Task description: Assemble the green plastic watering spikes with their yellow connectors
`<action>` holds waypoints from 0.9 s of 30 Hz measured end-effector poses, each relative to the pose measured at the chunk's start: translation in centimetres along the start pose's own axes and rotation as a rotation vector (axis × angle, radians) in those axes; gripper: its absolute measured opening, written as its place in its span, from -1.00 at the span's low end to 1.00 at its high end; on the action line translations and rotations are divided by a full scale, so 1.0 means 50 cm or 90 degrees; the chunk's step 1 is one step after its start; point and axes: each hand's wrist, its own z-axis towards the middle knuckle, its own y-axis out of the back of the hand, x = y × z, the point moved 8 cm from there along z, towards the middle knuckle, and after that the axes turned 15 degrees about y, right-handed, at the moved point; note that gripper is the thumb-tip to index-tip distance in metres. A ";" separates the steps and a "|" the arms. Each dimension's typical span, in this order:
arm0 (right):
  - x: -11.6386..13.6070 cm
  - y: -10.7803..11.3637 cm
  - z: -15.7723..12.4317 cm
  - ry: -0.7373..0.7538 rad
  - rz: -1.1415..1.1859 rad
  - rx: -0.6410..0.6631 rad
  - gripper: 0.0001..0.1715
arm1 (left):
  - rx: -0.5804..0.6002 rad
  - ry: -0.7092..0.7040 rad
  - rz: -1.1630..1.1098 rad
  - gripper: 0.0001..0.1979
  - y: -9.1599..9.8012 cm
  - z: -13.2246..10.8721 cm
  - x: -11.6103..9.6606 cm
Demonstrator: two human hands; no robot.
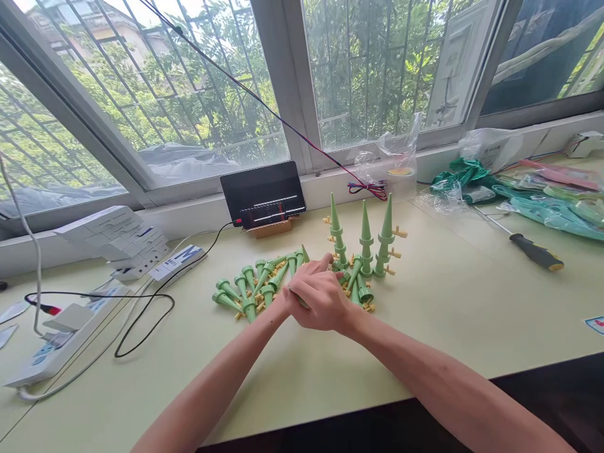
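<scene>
A heap of green plastic cone spikes (pixel 255 286) with small yellow valves lies on the pale green table (pixel 425 327). Three of the spikes (pixel 365 239) stand upright just behind it. My right hand (pixel 321 296) is curled closed at the middle of the heap, fingers wrapped round something I cannot make out. My left hand (pixel 287 301) is almost wholly hidden behind the right hand; only its wrist shows, touching the right hand's fingers.
A dark tablet (pixel 263 192) leans on a wooden stand by the window sill. A power strip (pixel 51 346) and black cable (pixel 146 314) lie at left, with boxes (pixel 117 236) behind. A screwdriver (pixel 535 251) and green plastic bags (pixel 519 189) lie at right.
</scene>
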 end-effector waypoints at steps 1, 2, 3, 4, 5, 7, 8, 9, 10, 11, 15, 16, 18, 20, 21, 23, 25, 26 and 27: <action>-0.001 0.001 0.000 0.000 -0.002 -0.003 -0.64 | -0.067 0.034 -0.027 -0.31 0.009 0.000 0.012; -0.001 0.001 0.000 0.001 -0.003 -0.002 -0.64 | -0.117 0.068 -0.035 -0.33 0.013 -0.002 0.023; -0.001 0.001 0.000 0.003 -0.005 0.000 -0.65 | -0.148 0.099 -0.028 -0.35 0.014 -0.004 0.034; -0.001 0.000 0.000 0.004 -0.006 0.004 -0.65 | -0.174 0.131 -0.023 -0.36 0.015 -0.006 0.043; -0.001 -0.001 0.000 0.005 -0.007 0.008 -0.65 | -0.188 0.158 -0.016 -0.37 0.015 -0.008 0.051; -0.001 -0.003 0.000 0.004 -0.011 0.014 -0.66 | -0.212 0.191 -0.021 -0.37 0.018 -0.011 0.058; -0.002 -0.003 -0.001 0.003 -0.012 0.016 -0.66 | -0.221 0.191 -0.036 -0.38 0.021 -0.012 0.057; -0.002 -0.004 -0.001 0.002 -0.013 0.018 -0.66 | -0.223 0.175 -0.057 -0.39 0.024 -0.013 0.052; -0.002 -0.005 -0.001 0.002 -0.014 0.023 -0.66 | -0.215 0.147 -0.080 -0.39 0.025 -0.013 0.044; -0.002 -0.006 -0.001 0.001 -0.016 0.030 -0.65 | -0.195 0.111 -0.100 -0.40 0.024 -0.013 0.033; -0.003 -0.009 0.001 -0.006 -0.014 0.048 -0.65 | -0.085 0.024 -0.122 -0.40 0.007 -0.013 0.001; -0.003 -0.006 0.002 -0.007 -0.012 0.037 -0.65 | -0.078 0.033 -0.132 -0.39 0.007 -0.013 0.002; -0.003 0.004 0.004 -0.010 -0.007 -0.001 -0.64 | -0.081 0.068 -0.173 -0.38 0.009 -0.014 0.009; -0.003 0.012 0.004 -0.008 0.001 -0.034 -0.65 | -0.085 0.099 -0.214 -0.36 0.014 -0.016 0.015; -0.003 0.013 0.004 -0.008 0.005 -0.041 -0.65 | -0.081 0.106 -0.224 -0.36 0.018 -0.018 0.014; -0.004 0.011 0.002 -0.008 0.010 -0.035 -0.66 | -0.064 0.101 -0.199 -0.36 0.028 -0.021 0.004; -0.005 0.007 0.000 -0.010 0.010 -0.018 -0.66 | -0.022 0.100 -0.156 -0.39 0.036 -0.024 -0.009; -0.005 0.005 0.000 -0.011 0.010 -0.012 -0.66 | -0.005 0.103 -0.142 -0.40 0.039 -0.025 -0.015; -0.005 0.005 0.000 -0.009 0.011 -0.009 -0.66 | 0.000 0.104 -0.140 -0.41 0.046 -0.027 -0.020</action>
